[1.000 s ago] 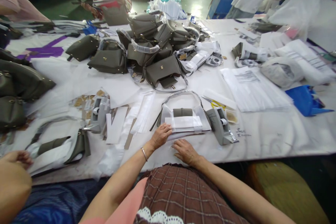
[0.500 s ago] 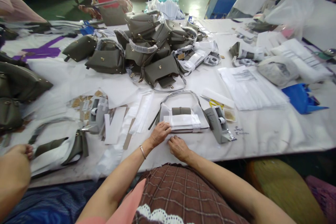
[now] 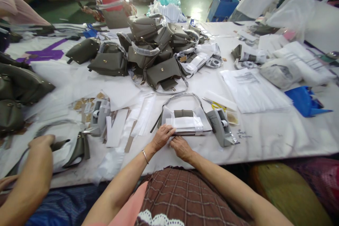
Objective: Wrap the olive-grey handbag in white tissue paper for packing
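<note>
A grey-green handbag (image 3: 183, 113) lies on the table in front of me, its upright strap wrapped in clear film. White paper (image 3: 182, 123) and clear wrap cover most of its front. My left hand (image 3: 162, 137) grips the bag's lower left edge, fingertips on the wrapping. Just below that edge is my right hand (image 3: 182, 147), its fingers curled together close to the left fingertips; what they pinch is hidden. A grey tape dispenser (image 3: 219, 127) stands right of the bag, by yellow-handled scissors (image 3: 217, 105) and a small clear box (image 3: 232, 117).
At left, a co-worker's hand (image 3: 42, 143) is over another wrapped handbag (image 3: 79, 148). A second tape dispenser (image 3: 99, 116) and white strips (image 3: 118, 127) lie between us. Several handbags (image 3: 148, 53) are heaped at the back. A stack of plastic bags (image 3: 254, 90) lies at right.
My hands stay at the bag's front edge with barely any shift. At left, the co-worker's arm has moved right and inward over the other handbag.
</note>
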A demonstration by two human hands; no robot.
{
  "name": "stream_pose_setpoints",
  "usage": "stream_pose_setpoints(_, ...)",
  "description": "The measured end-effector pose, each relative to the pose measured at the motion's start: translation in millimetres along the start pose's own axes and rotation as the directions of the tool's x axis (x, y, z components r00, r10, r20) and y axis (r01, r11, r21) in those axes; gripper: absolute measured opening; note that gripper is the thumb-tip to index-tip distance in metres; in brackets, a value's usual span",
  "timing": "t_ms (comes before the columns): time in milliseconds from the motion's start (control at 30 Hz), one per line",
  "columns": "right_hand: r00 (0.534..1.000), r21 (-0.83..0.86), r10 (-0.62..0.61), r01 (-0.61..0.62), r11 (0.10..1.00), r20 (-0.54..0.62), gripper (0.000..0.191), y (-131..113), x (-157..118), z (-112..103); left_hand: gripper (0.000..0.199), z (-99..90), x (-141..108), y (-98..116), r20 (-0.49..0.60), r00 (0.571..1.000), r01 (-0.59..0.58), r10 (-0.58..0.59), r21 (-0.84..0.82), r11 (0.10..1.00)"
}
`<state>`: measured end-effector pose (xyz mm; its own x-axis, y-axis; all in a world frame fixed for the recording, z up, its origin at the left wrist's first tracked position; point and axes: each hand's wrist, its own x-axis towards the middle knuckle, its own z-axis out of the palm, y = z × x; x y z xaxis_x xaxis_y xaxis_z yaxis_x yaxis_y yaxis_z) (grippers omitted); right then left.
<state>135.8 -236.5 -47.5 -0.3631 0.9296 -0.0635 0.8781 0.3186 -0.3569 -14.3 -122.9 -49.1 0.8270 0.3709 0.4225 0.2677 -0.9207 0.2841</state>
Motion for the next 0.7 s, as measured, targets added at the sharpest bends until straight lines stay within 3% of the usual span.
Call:
stream_pose_setpoints(267,0.996,0.025,0.047,-0.050,0.998,0.081,0.018,-7.7,-8.2,-1.3,0.044,0.6,0.9,-5.4,-0.052,0.997,-0.051,0.051,0.008,0.999)
stream_pose_setpoints(700,0.973,0.113,0.033,-0.060,0.992,0.228,0.017,-14.1,-14.6,-19.5,0.042,9.2,-2.9,2.4,-0.086,0.996,0.013,-0.011,0.015,1.000)
